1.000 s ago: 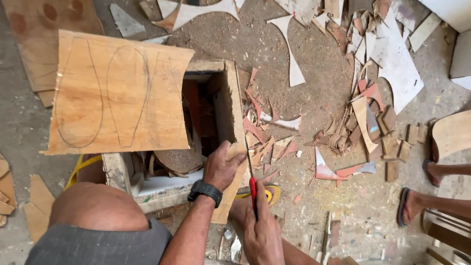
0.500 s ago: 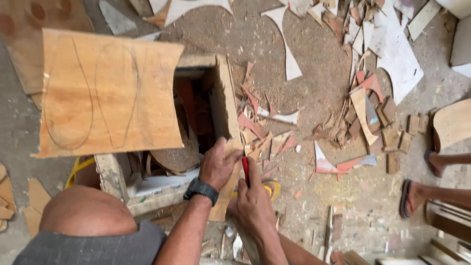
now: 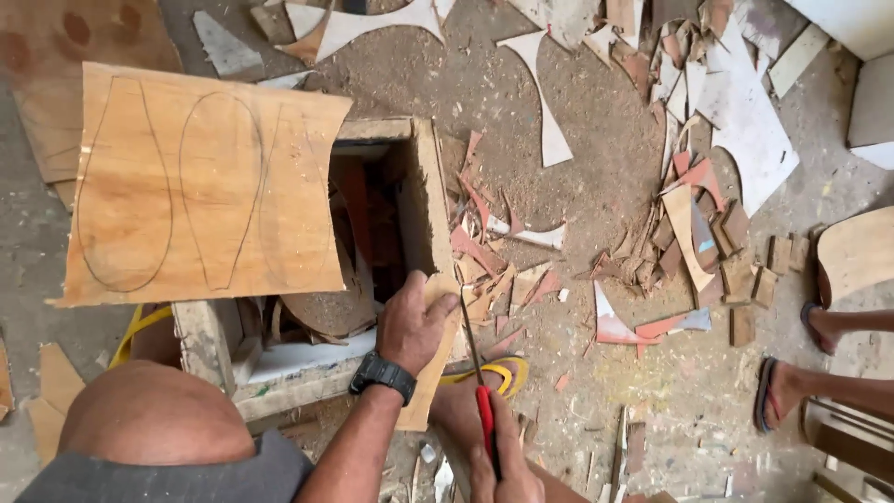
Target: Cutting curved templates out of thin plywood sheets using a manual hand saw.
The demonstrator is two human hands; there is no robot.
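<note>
Closely, hands (image 3: 414, 321) saw (image 3: 475, 359) plywood strip's (image 3: 436, 363) edge.

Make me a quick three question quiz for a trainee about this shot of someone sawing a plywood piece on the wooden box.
1. True or false: the left hand presses a small plywood piece against the edge of the wooden box.
2. What does the right hand grip?
A. a hammer
B. a saw with a red handle
C. a paintbrush
3. Fill in: the large plywood sheet lying across the box carries drawn ______ outlines.

Key
1. True.
2. B; its thin blade runs up beside the small piece.
3. Pencil: one oval, with flared vase-like shapes on either side of it.
</note>
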